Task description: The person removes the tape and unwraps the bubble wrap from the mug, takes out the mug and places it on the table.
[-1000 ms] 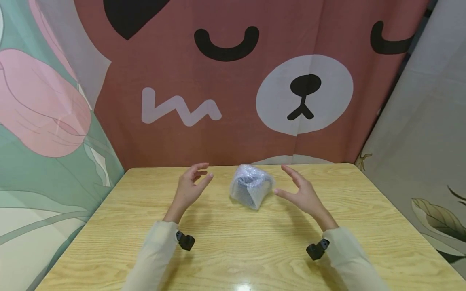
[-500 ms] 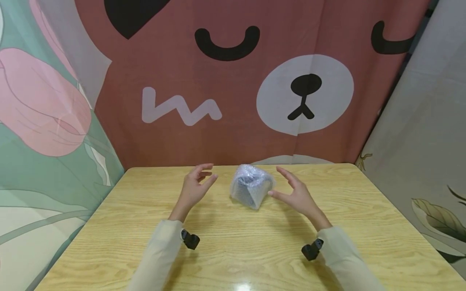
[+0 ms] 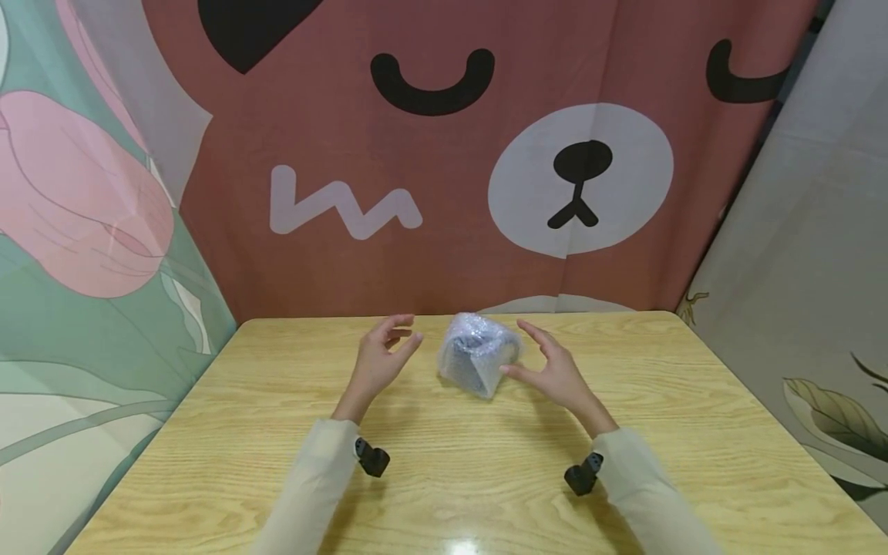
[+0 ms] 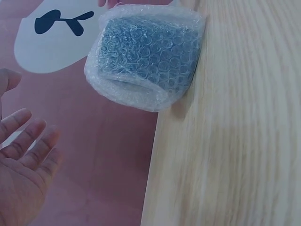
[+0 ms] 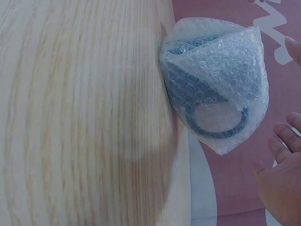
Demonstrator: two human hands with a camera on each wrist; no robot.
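Observation:
A bubble-wrapped bundle (image 3: 477, 351) stands on the wooden table near its far edge, between both hands. Through the wrap (image 4: 146, 52) a dark blue-grey body shows in the left wrist view. A dark ring, like a mug handle (image 5: 218, 133), shows through it in the right wrist view. My left hand (image 3: 380, 357) is held to the left of the bundle, fingers loosely bent, with a gap between. On the other side my right hand (image 3: 553, 373) is spread, its thumb tip overlapping the bundle's right side in the head view. Neither hand grips anything.
The wooden table (image 3: 444, 478) reaches back to a reddish curtain (image 3: 333, 270) printed with a bear's face. Patterned curtains hang at the left (image 3: 83, 339) and right (image 3: 798, 308). A small black camera sits on each wrist.
Both hands have moved inward toward the bundle, the left going right and the right going left. The bundle has stayed in its place.

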